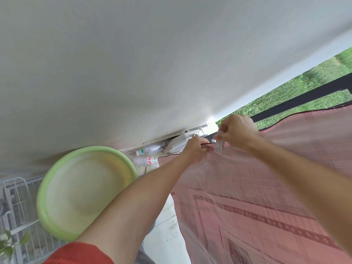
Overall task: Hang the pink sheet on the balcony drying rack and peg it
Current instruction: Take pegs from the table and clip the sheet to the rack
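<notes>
The pink sheet (266,187), patterned with darker bands, hangs draped over a black rail (285,106) and fills the lower right. My left hand (194,149) pinches the sheet's upper corner edge at the rail's near end. My right hand (236,132) is just to its right and grips a clear plastic peg (219,144), whose jaws point down onto the sheet's top edge. Whether the peg is clamped on the cloth cannot be told.
A light green plastic basin (85,193) sits at the lower left, beside a white wire rack (21,212). Plastic bottles (145,161) and a white container (177,144) lie on the floor by the white wall (133,63). Grass (304,88) shows beyond the rail.
</notes>
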`<state>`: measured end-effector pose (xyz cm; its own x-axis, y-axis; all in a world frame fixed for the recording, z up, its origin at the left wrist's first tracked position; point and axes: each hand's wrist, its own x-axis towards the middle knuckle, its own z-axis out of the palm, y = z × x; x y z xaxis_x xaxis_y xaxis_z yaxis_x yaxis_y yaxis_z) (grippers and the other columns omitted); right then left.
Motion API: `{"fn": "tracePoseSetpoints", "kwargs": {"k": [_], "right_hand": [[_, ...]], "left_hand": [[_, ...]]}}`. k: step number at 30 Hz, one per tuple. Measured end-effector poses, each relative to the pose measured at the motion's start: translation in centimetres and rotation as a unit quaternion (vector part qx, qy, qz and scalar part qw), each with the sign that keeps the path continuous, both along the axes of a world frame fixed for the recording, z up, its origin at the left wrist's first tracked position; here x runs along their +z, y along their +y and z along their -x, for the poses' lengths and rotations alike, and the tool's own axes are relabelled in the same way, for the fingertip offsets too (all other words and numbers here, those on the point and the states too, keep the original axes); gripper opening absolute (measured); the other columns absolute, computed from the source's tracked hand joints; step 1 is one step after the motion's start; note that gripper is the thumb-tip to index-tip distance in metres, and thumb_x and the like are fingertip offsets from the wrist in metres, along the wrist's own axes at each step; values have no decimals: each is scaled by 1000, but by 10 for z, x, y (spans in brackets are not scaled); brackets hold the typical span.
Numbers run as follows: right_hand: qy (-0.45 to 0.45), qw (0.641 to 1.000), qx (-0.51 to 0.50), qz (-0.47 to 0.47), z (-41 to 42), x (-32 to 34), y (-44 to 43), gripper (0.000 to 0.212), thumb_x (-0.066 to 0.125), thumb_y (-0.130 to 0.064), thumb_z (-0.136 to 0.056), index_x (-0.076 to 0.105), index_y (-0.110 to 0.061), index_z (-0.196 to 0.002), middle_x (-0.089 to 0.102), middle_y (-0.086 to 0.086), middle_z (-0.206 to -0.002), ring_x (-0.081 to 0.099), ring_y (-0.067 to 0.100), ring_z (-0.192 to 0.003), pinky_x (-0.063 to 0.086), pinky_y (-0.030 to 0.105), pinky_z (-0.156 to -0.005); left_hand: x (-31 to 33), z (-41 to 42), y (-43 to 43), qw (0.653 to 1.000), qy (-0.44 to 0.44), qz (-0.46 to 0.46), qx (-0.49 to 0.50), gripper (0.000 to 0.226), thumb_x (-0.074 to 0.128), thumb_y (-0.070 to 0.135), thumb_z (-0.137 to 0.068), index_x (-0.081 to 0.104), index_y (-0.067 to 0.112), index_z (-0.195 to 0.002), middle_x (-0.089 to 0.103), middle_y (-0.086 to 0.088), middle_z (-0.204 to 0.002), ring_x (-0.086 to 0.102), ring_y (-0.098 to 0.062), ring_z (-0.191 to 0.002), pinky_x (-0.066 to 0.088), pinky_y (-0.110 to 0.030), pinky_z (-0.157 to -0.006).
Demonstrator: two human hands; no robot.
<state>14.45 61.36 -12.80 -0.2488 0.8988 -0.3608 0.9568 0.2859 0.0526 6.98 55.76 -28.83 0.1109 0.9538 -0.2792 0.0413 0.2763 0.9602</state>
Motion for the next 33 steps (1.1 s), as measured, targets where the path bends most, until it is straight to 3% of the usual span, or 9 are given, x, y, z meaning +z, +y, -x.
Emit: {"fn": "tracePoseSetpoints", "kwargs": {"k": [3,8,13,17,21,25,29,31,33], "right_hand": [[14,999,30,-25,1,-1,-4,15,77,-35,-79,74,-20,-79,72,6,-77,65,27,-73,53,34,-66],[38,996,78,-21,2,-1,-12,17,75,-33,-81,76,-17,-86,74,7,-82,66,27,-80,53,37,-71],[-39,994,98,32,0,-6,-11,16,77,-33,-80,73,-19,-85,72,5,-87,66,25,-81,56,37,-74],[-51,996,78,6,-2,-11,-6,13,76,-34,-81,70,-23,-80,70,6,-86,65,26,-80,56,35,-72],[-56,997,46,9,-5,-15,-4,25,81,-37,-76,58,-29,-70,67,2,-83,63,23,-78,48,29,-64],[-70,995,38,62,-5,-13,-2,29,86,-35,-66,60,-28,-77,65,1,-87,63,22,-82,47,29,-67],[-60,994,19,84,-5,-12,-1,31,87,-33,-64,61,-25,-78,67,3,-91,63,21,-83,50,30,-69],[-52,994,4,93,-8,-10,-1,35,88,-35,-63,65,-20,-85,69,5,-93,62,21,-84,50,29,-68],[-56,993,-1,100,-10,-8,-1,51,88,-41,-61,68,-14,-99,69,6,-99,62,24,-91,53,33,-76]], "left_hand": [[3,4,-3,1000,-1,-6,3,29,61,17,-83,60,24,-55,40,5,-55,37,-7,-59,28,-25,-55],[11,12,-8,999,32,-8,-16,22,59,7,-85,67,11,-65,46,2,-55,42,-2,-48,30,-11,-48],[15,14,-7,999,34,5,-17,40,64,9,-87,45,10,-53,32,11,-51,41,-6,-56,23,-16,-49],[21,11,-3,999,49,-3,-21,43,64,15,-90,42,23,-54,36,10,-57,35,-3,-55,24,-14,-48],[24,9,-9,998,61,-7,-20,26,65,21,-91,54,16,-67,38,10,-58,34,-2,-52,29,-9,-46],[21,8,-15,997,73,-15,-33,29,61,13,-90,52,7,-63,32,9,-63,33,-3,-55,29,-10,-47],[19,6,-15,997,66,-18,-35,30,61,11,-89,48,18,-63,33,8,-58,33,-5,-53,26,-13,-47],[14,6,-13,997,66,-9,-28,28,61,12,-89,51,19,-64,40,10,-60,38,-3,-56,28,-15,-53],[6,13,-12,997,70,16,-9,14,58,9,-88,62,19,-79,50,11,-68,47,-5,-64,39,-23,-63]]}}
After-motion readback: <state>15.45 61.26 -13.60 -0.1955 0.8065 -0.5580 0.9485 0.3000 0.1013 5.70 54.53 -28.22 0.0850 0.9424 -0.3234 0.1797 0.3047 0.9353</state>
